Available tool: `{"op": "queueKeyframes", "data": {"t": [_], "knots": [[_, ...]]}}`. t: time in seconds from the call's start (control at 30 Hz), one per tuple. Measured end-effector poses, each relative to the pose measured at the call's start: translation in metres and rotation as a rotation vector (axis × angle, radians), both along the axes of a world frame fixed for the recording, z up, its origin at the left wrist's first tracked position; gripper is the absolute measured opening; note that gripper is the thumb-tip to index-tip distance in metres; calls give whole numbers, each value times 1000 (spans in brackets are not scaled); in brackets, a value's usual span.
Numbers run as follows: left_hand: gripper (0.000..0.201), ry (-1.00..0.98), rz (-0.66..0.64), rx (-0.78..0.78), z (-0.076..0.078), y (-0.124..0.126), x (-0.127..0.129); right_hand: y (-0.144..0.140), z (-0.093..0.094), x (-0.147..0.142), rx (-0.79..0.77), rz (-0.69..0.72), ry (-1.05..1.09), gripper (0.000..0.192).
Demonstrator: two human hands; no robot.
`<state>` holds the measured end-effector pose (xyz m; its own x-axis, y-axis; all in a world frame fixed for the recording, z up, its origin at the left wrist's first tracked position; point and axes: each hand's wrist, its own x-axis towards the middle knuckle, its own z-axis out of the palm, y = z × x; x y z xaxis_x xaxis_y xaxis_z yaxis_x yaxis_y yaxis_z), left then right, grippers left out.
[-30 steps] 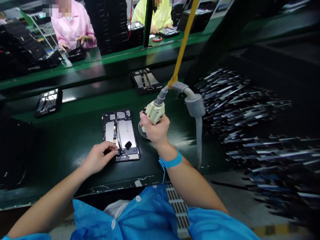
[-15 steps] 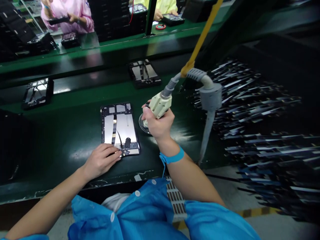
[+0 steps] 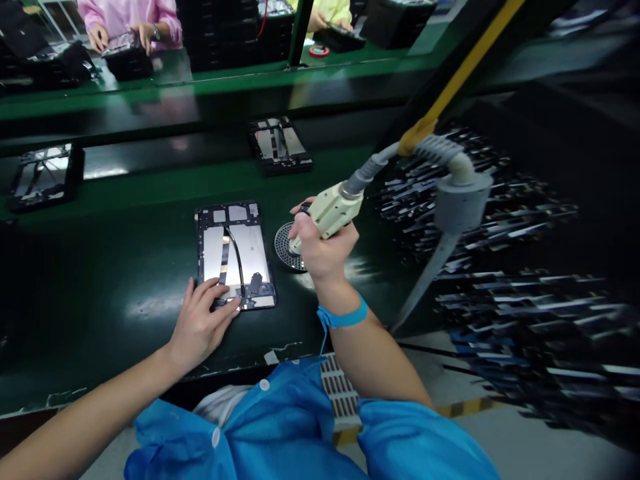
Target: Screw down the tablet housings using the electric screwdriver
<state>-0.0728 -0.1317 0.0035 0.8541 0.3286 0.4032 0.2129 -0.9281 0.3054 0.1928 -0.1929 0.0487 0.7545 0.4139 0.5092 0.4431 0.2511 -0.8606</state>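
Head view, open tablet (image 3: 235, 255): flat on the table (image 3: 115, 267), back cover off, silver plates and a dark cable showing; square to the person, within easy reach of both arms.
Left hand (image 3: 203, 323): fingers spread fairly wide, tips pressing the tablet's near left corner, palm on the table just beside it; holding nothing, apparently pinning the tablet so it cannot slide.
Right hand (image 3: 323, 250): closed in a fist around the cream power screwdriver (image 3: 330, 210), wrist bent, tool tilted down and left; tip hidden behind the fist.
Round dish (image 3: 287, 247): perforated disc on the table just right of the tablet, partly under the right hand; likely kept there so screws are close by, contents too small to tell.
Grey hose (image 3: 450, 200): from the screwdriver's rear, looping down off the table edge; yellow cord (image 3: 460, 70) rising from it, seemingly taking the tool's weight.
Blue wrist strap (image 3: 345, 317): around the right wrist.
Other tablets (image 3: 280, 143): on the belt beyond, well apart.
Co-workers' hands (image 3: 120, 33): across the far table, pink sleeves, busy with their own dark part.
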Motion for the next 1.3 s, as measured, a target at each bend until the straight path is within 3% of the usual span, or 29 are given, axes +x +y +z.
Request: {"op": "queueKeyframes", "data": {"t": [0.27,0.6,1.13,1.3], "knots": [[21,-84,52,-43,-8,26,31,1,-3,12,50,-52,29,26],[19,-51,28,-73,-7,26,29,2,-11,27,38,-165,32,28],[22,-42,14,-83,-8,26,27,4,-19,30,53,-168,36,27],[22,-56,17,-99,-10,29,32,5,-5,30,126,-139,40,23]]}}
